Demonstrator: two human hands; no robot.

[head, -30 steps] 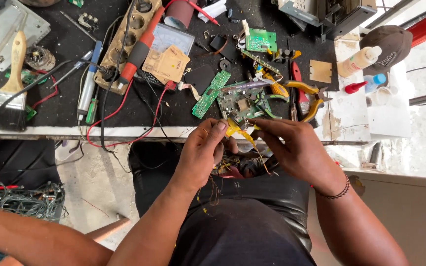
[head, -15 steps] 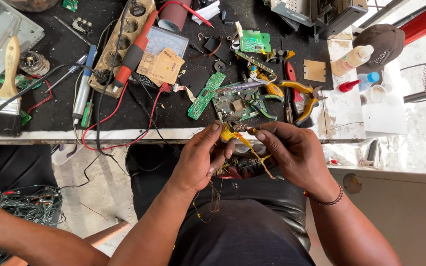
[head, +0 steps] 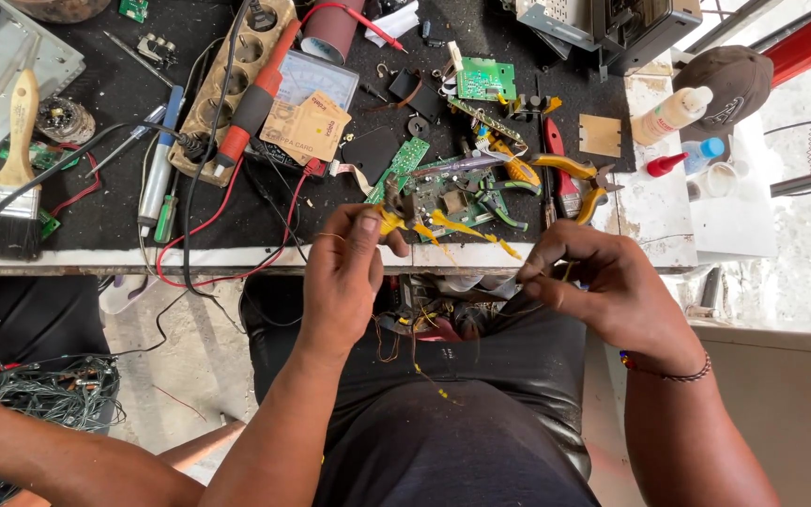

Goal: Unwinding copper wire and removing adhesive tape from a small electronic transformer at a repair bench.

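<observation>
Head view: left hand (head: 349, 268) closed around small yellow-handled cutters (head: 394, 214), wrist raised over table edge (head: 237, 258); right hand (head: 603, 291) pinching thin yellow wire (head: 466, 228) between fingertips, held up near lap. Possibly wire snapping or slipping out from too hard pull; also loose yellow bits falling onto dark trousers (head: 443, 441) and getting lost.

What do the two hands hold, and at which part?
Left hand pinches the yellow strip at its left end; right hand grips its other end.
</observation>
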